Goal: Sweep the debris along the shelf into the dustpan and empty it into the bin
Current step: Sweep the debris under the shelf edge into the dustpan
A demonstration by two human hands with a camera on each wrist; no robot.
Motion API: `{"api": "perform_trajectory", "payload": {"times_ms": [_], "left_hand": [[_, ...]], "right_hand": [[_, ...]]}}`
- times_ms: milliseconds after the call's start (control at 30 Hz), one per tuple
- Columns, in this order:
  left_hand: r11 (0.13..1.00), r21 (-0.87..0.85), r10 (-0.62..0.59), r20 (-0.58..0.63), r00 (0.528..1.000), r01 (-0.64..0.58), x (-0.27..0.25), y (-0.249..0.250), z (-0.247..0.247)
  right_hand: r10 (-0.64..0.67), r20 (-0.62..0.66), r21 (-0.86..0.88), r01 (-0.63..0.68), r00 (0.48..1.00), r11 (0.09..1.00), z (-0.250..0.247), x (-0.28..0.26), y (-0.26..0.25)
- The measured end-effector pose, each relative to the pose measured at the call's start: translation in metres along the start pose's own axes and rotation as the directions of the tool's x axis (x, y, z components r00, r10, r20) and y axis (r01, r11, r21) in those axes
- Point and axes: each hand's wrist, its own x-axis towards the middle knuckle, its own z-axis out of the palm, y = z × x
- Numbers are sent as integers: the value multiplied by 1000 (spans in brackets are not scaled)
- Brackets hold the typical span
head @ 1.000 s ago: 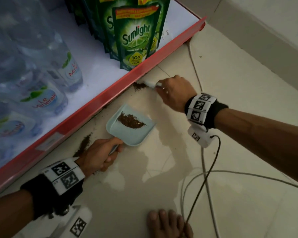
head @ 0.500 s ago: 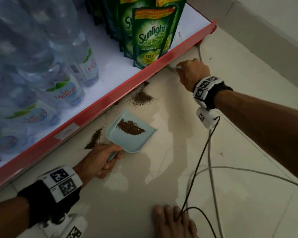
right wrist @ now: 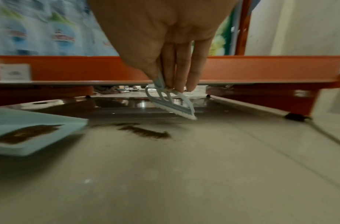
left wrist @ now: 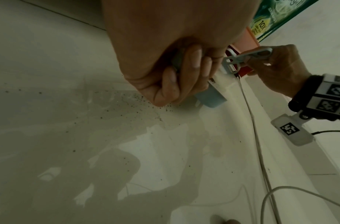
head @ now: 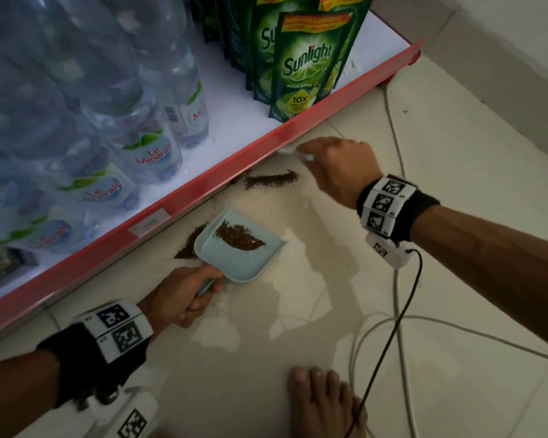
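Note:
A light blue dustpan lies on the tiled floor beside the red shelf edge, with brown debris inside it. My left hand grips its handle. Another streak of debris lies on the floor just beyond the pan, and a third patch sits to the pan's left. My right hand pinches a small pale blue brush, held just above the floor near the shelf edge, past the far streak.
Water bottles and green Sunlight pouches stand on the white shelf. Cables trail across the floor at the right. A bare foot is at the bottom. The wall closes off the far right.
My right hand brought the brush back from the far end of the shelf towards the debris, which is now drawn into a streak. The dustpan and left hand stayed in place.

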Motion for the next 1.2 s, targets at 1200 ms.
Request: {"api": "perform_trajectory", "payload": {"times_ms": [1200], "left_hand": [[998,-67,-5,-54,999,1,-15,-19,-9]], "right_hand": [[-200,136,213,169,970,962,20,5,-30]]}}
